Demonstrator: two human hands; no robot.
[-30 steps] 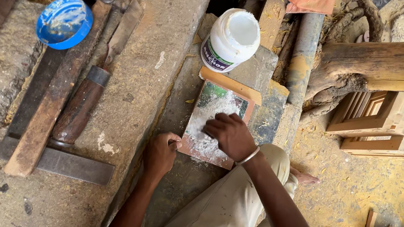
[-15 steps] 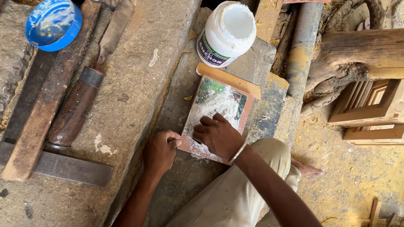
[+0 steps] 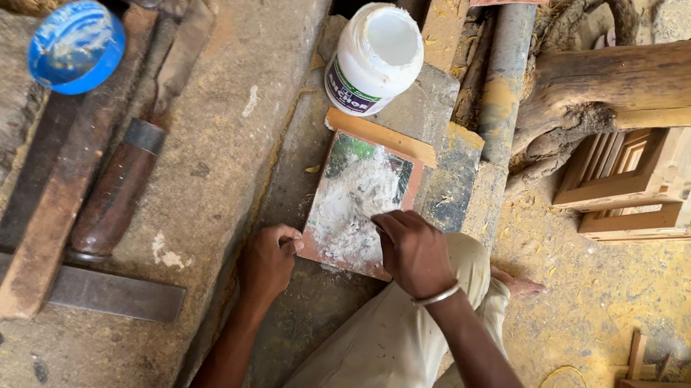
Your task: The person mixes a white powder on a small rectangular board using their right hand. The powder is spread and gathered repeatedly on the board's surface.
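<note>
From the head camera, looking down, the person is sitting on the ground with a small flat board (image 3: 359, 206) lying just in front of a bent knee. The board is covered with a white, pasty smear, and it is lying flat so the paste is not sliding off. The left hand (image 3: 267, 260) is pinching the board's near left corner with its fingers curled, which seems to be keeping the board from slipping. The right hand (image 3: 413, 252) is lying on the board's near right part with its fingers bent down and pressed onto the white paste; I cannot tell if it is holding anything small underneath. A white jar (image 3: 374, 58) is standing open and upright just past the far end of the board, close enough to reach. Its blue lid (image 3: 76, 46) is lying well apart on the left, turned up, with white smears inside. Near the lid, a chisel (image 3: 127, 175) with a dark wooden handle is lying beside a metal square (image 3: 79, 288) on the rough stone slab (image 3: 222, 147). Small wooden frames (image 3: 651, 179) are sitting off to the right, on the dusty floor.
</note>
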